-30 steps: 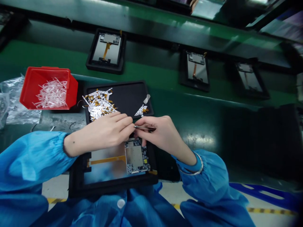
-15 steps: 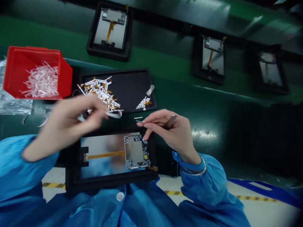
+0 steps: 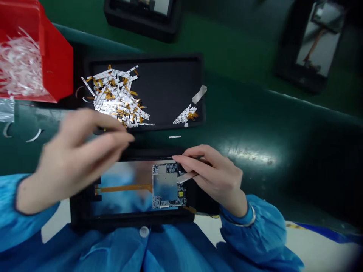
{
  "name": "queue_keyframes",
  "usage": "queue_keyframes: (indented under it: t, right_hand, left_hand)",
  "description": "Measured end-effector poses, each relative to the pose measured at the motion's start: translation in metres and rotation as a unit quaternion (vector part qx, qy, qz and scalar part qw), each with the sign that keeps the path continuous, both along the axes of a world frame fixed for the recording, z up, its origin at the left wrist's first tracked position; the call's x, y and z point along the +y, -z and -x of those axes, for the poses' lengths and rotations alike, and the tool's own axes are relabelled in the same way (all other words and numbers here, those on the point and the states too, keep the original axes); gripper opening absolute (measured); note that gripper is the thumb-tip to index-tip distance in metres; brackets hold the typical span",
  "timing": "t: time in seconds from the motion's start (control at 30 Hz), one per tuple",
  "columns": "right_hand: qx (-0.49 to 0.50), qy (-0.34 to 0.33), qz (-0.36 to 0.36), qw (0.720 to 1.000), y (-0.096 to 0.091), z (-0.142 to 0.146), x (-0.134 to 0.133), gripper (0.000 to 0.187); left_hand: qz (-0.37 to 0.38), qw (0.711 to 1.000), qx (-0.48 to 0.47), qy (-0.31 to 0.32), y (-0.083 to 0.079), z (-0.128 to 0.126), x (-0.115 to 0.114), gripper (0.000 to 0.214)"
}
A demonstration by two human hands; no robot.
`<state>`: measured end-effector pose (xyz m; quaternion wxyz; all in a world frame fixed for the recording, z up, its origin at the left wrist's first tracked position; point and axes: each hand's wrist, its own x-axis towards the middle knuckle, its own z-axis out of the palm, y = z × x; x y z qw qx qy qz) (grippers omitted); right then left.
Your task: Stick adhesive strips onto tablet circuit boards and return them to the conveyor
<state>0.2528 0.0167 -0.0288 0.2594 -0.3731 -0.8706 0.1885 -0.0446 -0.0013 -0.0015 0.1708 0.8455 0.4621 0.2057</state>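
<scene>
Two sets of fingers noted: right hand grasping a metal tool, tip at the circuit board; left hand fingertips drawn together (blurred; contents cannot be told). Board lies on a reflective panel, black tray beyond.

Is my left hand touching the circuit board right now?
Apart. The head view shows the left hand's fingertips ending above and to the left of the circuit board, with black frame plainly visible between them.
</scene>
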Motion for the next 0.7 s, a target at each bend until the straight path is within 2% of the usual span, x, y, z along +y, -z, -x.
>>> queue_keyframes:
  t: [0.07,0.17,0.3,0.43,0.5,0.6,0.67,0.7]
  right_hand:
    - [-0.017,-0.004,-0.003,1.0,-0.003,0.002,0.002,0.025]
    - [-0.038,-0.023,0.009,0.999,-0.008,0.004,0.005,0.027]
    - [-0.083,-0.033,0.047,0.995,-0.016,0.0,0.007,0.021]
    - [-0.135,-0.006,0.126,0.983,-0.023,-0.003,0.007,0.023]
    - [-0.144,-0.014,0.152,0.978,-0.025,-0.005,0.009,0.024]
    - [-0.098,-0.055,0.183,0.977,-0.027,-0.012,0.013,0.023]
    - [-0.013,-0.041,0.215,0.976,-0.031,-0.018,0.016,0.023]
    - [0.04,-0.014,0.22,0.975,-0.033,-0.021,0.017,0.022]
  left_hand:
    - [-0.037,0.998,0.016,0.051,0.01,-0.017,0.0,0.026]
    - [-0.001,0.993,0.015,0.117,0.02,-0.031,0.003,0.03]
    - [-0.004,0.988,0.036,0.148,0.023,-0.033,0.006,0.034]
    - [-0.008,0.986,0.052,0.159,0.021,-0.032,0.007,0.032]
    - [-0.001,0.986,0.045,0.16,0.019,-0.034,0.008,0.032]
    - [0.01,0.985,0.043,0.165,0.015,-0.039,0.012,0.033]
    - [0.003,0.986,0.045,0.161,0.014,-0.042,0.015,0.033]
    - [-0.002,0.986,0.045,0.159,0.014,-0.043,0.017,0.033]
